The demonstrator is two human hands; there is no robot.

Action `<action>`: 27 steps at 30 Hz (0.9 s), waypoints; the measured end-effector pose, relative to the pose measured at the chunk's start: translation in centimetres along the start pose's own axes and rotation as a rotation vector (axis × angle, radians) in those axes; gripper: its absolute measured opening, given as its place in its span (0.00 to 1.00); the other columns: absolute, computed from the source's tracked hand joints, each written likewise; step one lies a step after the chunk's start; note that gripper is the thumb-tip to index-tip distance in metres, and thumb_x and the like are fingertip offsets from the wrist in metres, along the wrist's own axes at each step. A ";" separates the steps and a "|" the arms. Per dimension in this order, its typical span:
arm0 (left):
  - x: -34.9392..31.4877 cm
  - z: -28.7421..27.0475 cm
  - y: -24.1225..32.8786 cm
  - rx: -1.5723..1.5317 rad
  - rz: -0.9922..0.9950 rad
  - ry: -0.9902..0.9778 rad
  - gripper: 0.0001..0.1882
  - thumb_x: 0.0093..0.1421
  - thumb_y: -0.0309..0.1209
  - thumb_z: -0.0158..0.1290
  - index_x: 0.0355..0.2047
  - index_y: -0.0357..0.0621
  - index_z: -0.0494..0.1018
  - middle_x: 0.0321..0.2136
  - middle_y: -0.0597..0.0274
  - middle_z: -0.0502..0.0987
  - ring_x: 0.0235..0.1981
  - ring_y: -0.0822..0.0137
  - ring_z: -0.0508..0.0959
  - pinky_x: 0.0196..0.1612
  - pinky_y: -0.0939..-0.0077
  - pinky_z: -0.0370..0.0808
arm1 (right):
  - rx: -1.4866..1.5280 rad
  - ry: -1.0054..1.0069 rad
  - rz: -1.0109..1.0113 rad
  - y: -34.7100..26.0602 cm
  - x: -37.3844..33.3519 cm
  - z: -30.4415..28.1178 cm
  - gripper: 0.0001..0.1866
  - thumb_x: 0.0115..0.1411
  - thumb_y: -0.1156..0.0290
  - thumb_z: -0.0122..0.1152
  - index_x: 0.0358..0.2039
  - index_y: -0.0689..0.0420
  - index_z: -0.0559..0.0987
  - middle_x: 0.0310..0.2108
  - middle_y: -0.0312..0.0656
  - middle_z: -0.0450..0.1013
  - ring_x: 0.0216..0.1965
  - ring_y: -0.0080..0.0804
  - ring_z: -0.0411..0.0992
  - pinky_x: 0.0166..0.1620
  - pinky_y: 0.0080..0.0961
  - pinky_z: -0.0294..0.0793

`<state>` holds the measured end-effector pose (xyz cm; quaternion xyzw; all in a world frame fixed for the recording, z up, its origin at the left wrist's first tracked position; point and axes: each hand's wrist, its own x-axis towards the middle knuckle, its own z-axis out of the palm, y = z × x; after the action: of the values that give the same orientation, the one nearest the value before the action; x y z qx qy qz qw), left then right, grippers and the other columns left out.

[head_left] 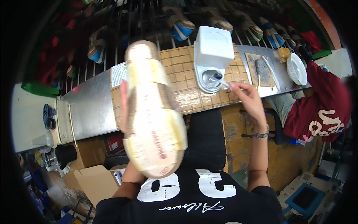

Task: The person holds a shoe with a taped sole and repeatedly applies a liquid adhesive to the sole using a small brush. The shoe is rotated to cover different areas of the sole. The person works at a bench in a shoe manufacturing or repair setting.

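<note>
My left hand point(124, 102) holds up a shoe on its last point(149, 108), bottom side toward me. A pale insole board with yellowish tape strips and reddish print shows on that bottom. Most of the hand is hidden behind it. Between the thumb and fingers of my right hand point(248, 98) is a thin-handled brush point(224, 81). Its dark tip reaches into the round cup point(211, 86) at the foot of a white dispenser point(214, 46). The liquid in the cup is hard to make out.
Taped cardboard point(179, 59) covers part of the metal bench point(91, 114). To the right lie a stained board point(266, 76) with brushes, a yellow block point(284, 53) and a white bowl point(294, 71). A person in maroon point(317, 108) sits there. Shoes point(181, 28) stand on the rack behind.
</note>
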<state>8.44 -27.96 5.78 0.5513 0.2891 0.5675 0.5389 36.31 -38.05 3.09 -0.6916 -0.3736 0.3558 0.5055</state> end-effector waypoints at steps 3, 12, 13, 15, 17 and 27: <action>-1.7 -1.8 -4.4 0.017 -0.004 -0.088 0.40 0.62 0.30 0.58 0.71 0.44 0.52 0.55 0.41 0.74 0.45 0.59 0.82 0.44 0.65 0.85 | -0.401 0.090 -0.298 -3.9 -0.1 -0.7 0.09 0.62 0.72 0.66 0.41 0.58 0.87 0.28 0.35 0.77 0.34 0.19 0.71 0.37 0.17 0.69; -0.6 -0.1 -4.9 0.668 0.678 -0.218 0.41 0.59 0.22 0.60 0.69 0.34 0.51 0.62 0.31 0.64 0.53 0.55 0.79 0.50 0.68 0.80 | -0.335 0.278 -0.917 -11.0 -3.7 3.9 0.14 0.46 0.79 0.74 0.36 0.52 0.89 0.32 0.38 0.75 0.32 0.25 0.71 0.34 0.19 0.67; -0.4 0.2 -4.6 0.654 0.710 -0.206 0.37 0.59 0.22 0.59 0.66 0.32 0.55 0.61 0.30 0.65 0.51 0.54 0.80 0.48 0.69 0.80 | -0.359 0.242 -0.902 -11.0 -3.8 3.8 0.15 0.45 0.79 0.74 0.36 0.52 0.89 0.30 0.37 0.75 0.31 0.25 0.71 0.33 0.18 0.65; 0.2 0.7 -3.9 0.625 0.774 -0.184 0.30 0.60 0.22 0.58 0.61 0.28 0.62 0.58 0.26 0.68 0.46 0.52 0.83 0.44 0.72 0.81 | -0.388 0.282 -0.891 -11.3 -3.9 4.1 0.15 0.46 0.79 0.74 0.36 0.52 0.89 0.29 0.37 0.74 0.30 0.24 0.70 0.32 0.19 0.65; 0.5 1.0 -3.1 0.614 0.832 -0.178 0.25 0.60 0.21 0.57 0.57 0.25 0.68 0.55 0.23 0.70 0.42 0.51 0.85 0.40 0.74 0.82 | -0.413 0.323 -0.906 -11.6 -3.6 4.2 0.14 0.46 0.79 0.74 0.35 0.53 0.89 0.28 0.36 0.74 0.30 0.24 0.70 0.32 0.18 0.65; 0.0 0.6 -0.1 0.631 0.697 -0.364 0.20 0.63 0.18 0.52 0.55 0.22 0.69 0.54 0.14 0.67 0.44 0.43 0.83 0.43 0.68 0.82 | -0.536 0.351 -1.155 -13.7 -3.2 2.6 0.17 0.43 0.85 0.73 0.36 0.59 0.87 0.35 0.42 0.74 0.36 0.29 0.70 0.38 0.21 0.68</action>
<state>9.04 -28.06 5.78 0.8411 0.1465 0.4934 0.1662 30.39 -36.81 16.09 -0.5296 -0.6722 -0.1961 0.4788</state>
